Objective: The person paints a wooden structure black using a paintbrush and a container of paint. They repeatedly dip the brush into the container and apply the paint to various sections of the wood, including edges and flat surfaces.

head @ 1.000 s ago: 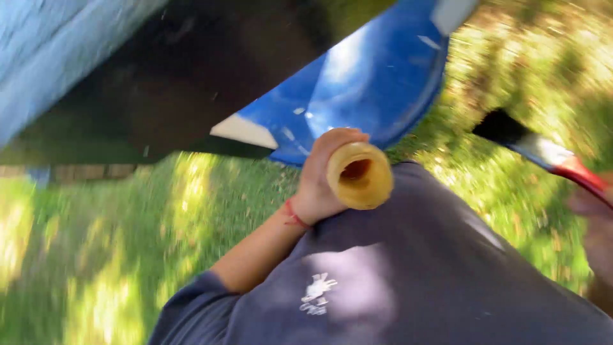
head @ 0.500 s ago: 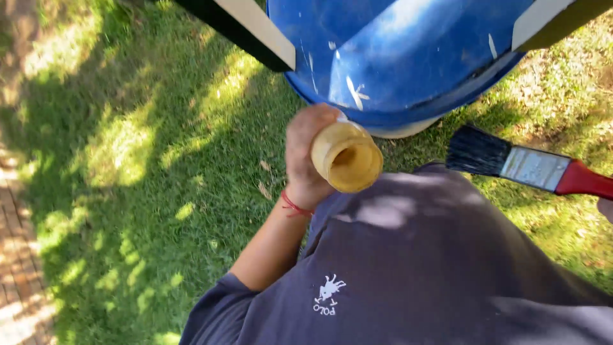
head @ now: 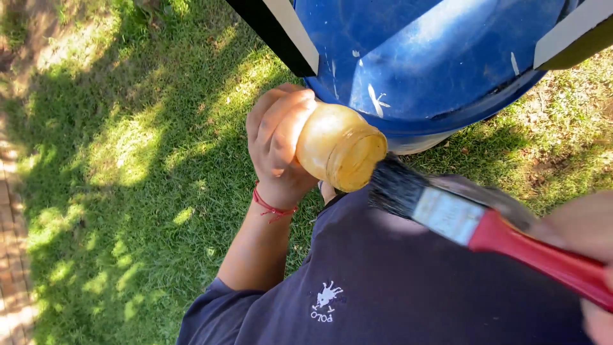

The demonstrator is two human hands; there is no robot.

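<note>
Bristles [head: 394,186] of the paintbrush [head: 485,231] meet the open mouth of the yellow jar [head: 340,147] in the head view, which is the only view I have. My left hand [head: 276,145] is wrapped around the body of the jar and holds it tilted, with the mouth turned toward the brush. My right hand [head: 590,255] sits at the right edge and is only partly visible; it grips the red handle, but how its fingers lie I cannot tell.

To load the brush well, I judge that I should keep the jar steady in the left hand and enter only the tips of the bristles, then wipe them on the rim, so that nothing drips on the dark blue shirt [head: 408,287] directly below both hands.

Just above the left hand stands a blue barrel [head: 421,57] with white marks, touching the jar or very near it. White and black boards [head: 281,29] lie across it. To the left of the hand is grass [head: 128,160] in patchy sunlight, and at the far left edge a strip of brick paving [head: 11,268].
</note>
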